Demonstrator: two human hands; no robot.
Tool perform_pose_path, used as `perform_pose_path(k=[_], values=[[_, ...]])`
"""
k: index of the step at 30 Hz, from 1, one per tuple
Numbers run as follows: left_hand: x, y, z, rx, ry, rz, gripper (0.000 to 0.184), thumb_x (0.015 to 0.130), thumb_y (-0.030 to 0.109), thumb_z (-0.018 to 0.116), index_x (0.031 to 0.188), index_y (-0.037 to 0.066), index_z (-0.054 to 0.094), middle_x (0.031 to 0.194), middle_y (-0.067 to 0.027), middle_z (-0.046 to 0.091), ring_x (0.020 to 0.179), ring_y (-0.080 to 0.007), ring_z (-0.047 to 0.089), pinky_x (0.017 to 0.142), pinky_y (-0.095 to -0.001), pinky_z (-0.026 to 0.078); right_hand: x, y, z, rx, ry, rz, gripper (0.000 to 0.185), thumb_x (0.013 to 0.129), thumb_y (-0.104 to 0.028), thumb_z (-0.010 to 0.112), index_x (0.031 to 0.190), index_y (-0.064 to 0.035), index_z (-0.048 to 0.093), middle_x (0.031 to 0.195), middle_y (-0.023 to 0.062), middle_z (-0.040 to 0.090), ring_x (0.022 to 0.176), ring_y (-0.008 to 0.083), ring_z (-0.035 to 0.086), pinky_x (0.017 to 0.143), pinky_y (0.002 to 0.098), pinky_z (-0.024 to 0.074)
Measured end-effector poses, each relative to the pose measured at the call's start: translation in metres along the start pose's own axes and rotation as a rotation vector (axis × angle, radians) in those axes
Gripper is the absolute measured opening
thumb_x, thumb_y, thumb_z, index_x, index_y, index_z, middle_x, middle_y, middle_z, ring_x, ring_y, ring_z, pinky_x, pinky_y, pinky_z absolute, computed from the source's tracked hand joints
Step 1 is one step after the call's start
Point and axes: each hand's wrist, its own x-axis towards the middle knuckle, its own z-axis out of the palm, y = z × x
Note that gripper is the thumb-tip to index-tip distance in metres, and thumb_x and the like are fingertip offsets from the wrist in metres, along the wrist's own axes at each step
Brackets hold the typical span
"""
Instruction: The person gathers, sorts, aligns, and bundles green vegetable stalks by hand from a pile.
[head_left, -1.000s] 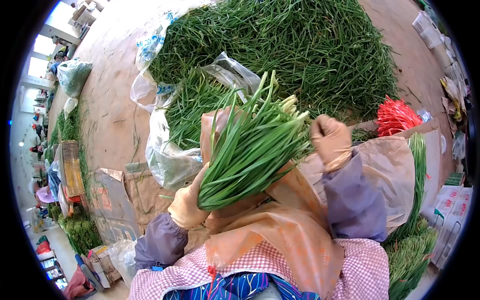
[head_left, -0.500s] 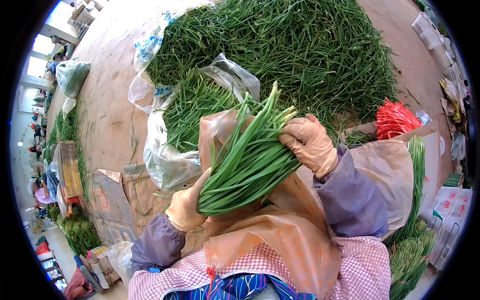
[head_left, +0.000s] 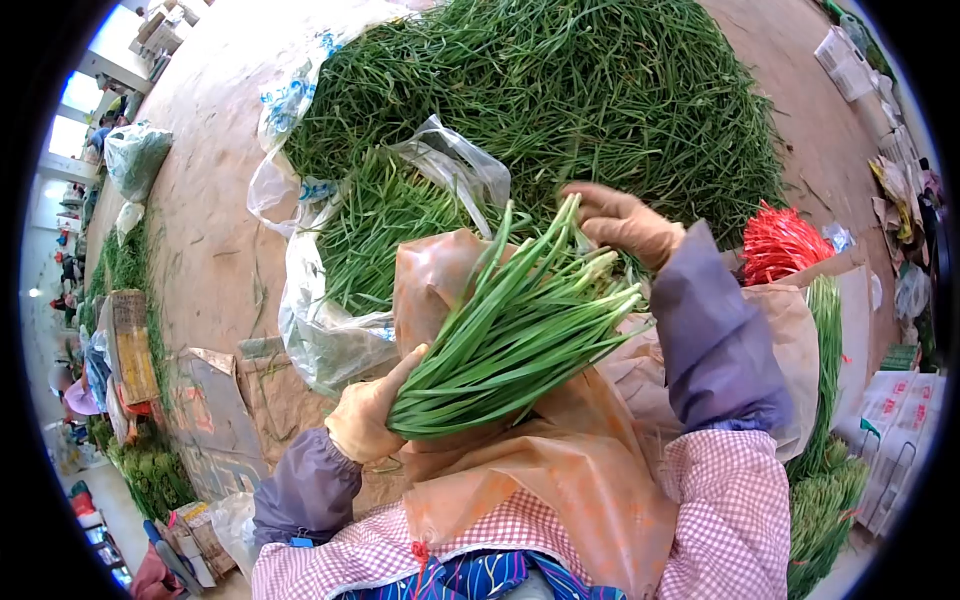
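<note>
My left hand (head_left: 366, 412), in a pale glove, is closed around the leafy end of a bunch of garlic chives (head_left: 510, 335). The bunch slants up to the right, its pale cut ends fanned out. My gloved right hand (head_left: 628, 226) is just above those ends, off the main body of the bunch. Its fingers are bent and pressed together at the tip of one stem; what is between them is hidden. Under the bunch, an orange-brown plastic sheet (head_left: 560, 480) covers my lap.
Ahead lies a large heap of loose chives (head_left: 560, 100), with a white plastic bag (head_left: 318, 335) of chives before it. Red ties (head_left: 785, 243) sit at right, near stacked chive bundles (head_left: 825, 510). A brown wicker basket (head_left: 132, 345) stands left.
My right hand has let go of the stem ends and moved up, its wrist now bent to the left. The cut ends have spread apart. My left hand keeps its hold.
</note>
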Motion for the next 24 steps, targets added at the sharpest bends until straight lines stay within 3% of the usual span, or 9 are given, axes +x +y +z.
perform_pose_path(k=[3,6,8,10,12,14,18,20,24], values=[[-0.001,0.000,-0.003,-0.014,-0.018,-0.005,0.088,0.072,0.001,0.073,0.148,0.006,0.029,0.114,-0.0195,0.066,0.101,-0.0339,0.067,0.083,-0.0359,0.054,0.010,0.003,0.023,-0.067,0.022,0.113,0.018,0.089,-0.017,0.069,0.101,-0.0035,0.069,0.072,-0.0037,0.059,0.062,0.0049,0.050,0.058,0.0227,0.0439],[-0.003,0.001,-0.006,0.002,-0.015,0.018,0.089,0.072,0.001,0.073,0.148,0.006,0.029,0.113,-0.0201,0.066,0.101,-0.0345,0.067,0.082,-0.0363,0.055,0.009,0.010,-0.015,-0.335,0.265,0.020,0.018,0.092,-0.023,0.066,0.090,-0.0051,0.069,0.068,-0.0012,0.062,0.049,0.0042,0.046,0.042,0.0197,0.0387],[-0.001,-0.001,-0.008,0.020,-0.013,0.048,0.090,0.071,0.001,0.074,0.148,0.006,0.029,0.113,-0.0202,0.066,0.100,-0.0349,0.067,0.082,-0.0365,0.055,0.010,0.013,-0.041,-0.050,0.644,-0.239,0.013,0.090,-0.018,0.067,0.083,-0.0077,0.068,0.060,-0.0010,0.059,0.041,0.0058,0.044,0.034,0.0218,0.0307],[0.001,-0.001,-0.009,0.034,-0.023,0.070,0.091,0.070,0.002,0.075,0.148,0.006,0.030,0.113,-0.0201,0.066,0.100,-0.0352,0.067,0.081,-0.0368,0.055,-0.003,-0.013,-0.055,-0.196,0.427,-0.239,0.019,0.087,-0.017,0.070,0.103,-0.0077,0.068,0.078,0.0052,0.068,0.062,0.0125,0.060,0.058,0.0248,0.0527],[0.005,0.000,-0.010,0.042,-0.031,0.076,0.091,0.069,0.003,0.076,0.148,0.006,0.030,0.113,-0.0193,0.066,0.099,-0.0355,0.067,0.080,-0.0370,0.055,-0.008,-0.045,0.005,-0.610,0.239,-0.222,0.037,0.084,-0.024,0.072,0.118,-0.0110,0.065,0.110,0.0141,0.065,0.103,0.0262,0.062,0.091,0.0394,0.0520],[0.008,0.001,-0.012,0.063,-0.039,0.097,0.092,0.069,0.004,0.077,0.148,0.007,0.030,0.112,-0.0188,0.066,0.097,-0.0358,0.067,0.080,-0.0374,0.055,0.003,-0.048,0.024,-1.076,-0.025,-0.128,0.046,0.080,-0.025,0.075,0.123,-0.0151,0.064,0.128,0.0180,0.056,0.122,0.0348,0.051,0.105,0.0452,0.0413],[0.007,0.004,-0.016,0.102,-0.067,0.084,0.091,0.069,0.007,0.078,0.147,0.007,0.032,0.112,-0.0190,0.066,0.095,-0.0364,0.067,0.078,-0.0387,0.055,0.029,-0.008,0.017,-0.857,-0.153,-0.129,0.025,0.084,-0.019,0.067,0.101,0.0002,0.068,0.106,0.0120,0.063,0.096,0.0240,0.061,0.083,0.0353,0.0498],[0.006,0.003,-0.016,0.108,-0.068,0.072,0.089,0.070,0.010,0.076,0.147,0.009,0.031,0.104,-0.0181,0.066,0.089,-0.0362,0.067,0.074,-0.0402,0.055,0.019,0.003,0.017,-0.535,0.027,-0.217,0.014,0.088,-0.012,0.060,0.092,0.0005,0.066,0.086,0.0097,0.062,0.084,0.0197,0.061,0.076,0.0317,0.0493],[0.009,0.003,-0.015,0.126,-0.051,0.124,0.088,0.073,0.015,0.072,0.149,0.013,0.029,0.087,-0.0156,0.064,0.078,-0.0355,0.066,0.066,-0.0428,0.053,0.020,0.024,-0.010,-0.584,0.513,-0.259,0.013,0.090,-0.015,0.066,0.090,-0.0028,0.070,0.085,0.0055,0.067,0.077,0.0156,0.060,0.074,0.0305,0.0495]])
